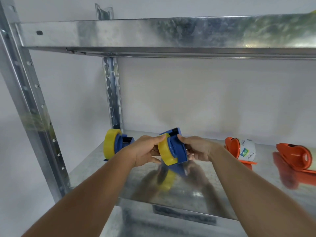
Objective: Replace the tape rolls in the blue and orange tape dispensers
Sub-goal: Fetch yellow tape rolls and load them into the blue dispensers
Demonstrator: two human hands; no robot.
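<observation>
My left hand (145,151) gripping the yellow tape roll (166,151), my right hand (196,148) clamped on the blue dispenser (177,147), both just above the metal shelf (188,189), second blue dispenser (119,144) far left, orange dispensers (239,149) right

Above a metal shelf (171,190), the left hand (147,151) grips a yellow tape roll (166,152) on a blue dispenser (177,147) held by the right hand (196,148), with another blue dispenser (119,144) left and two orange dispensers (239,149) (294,157) right.
</observation>
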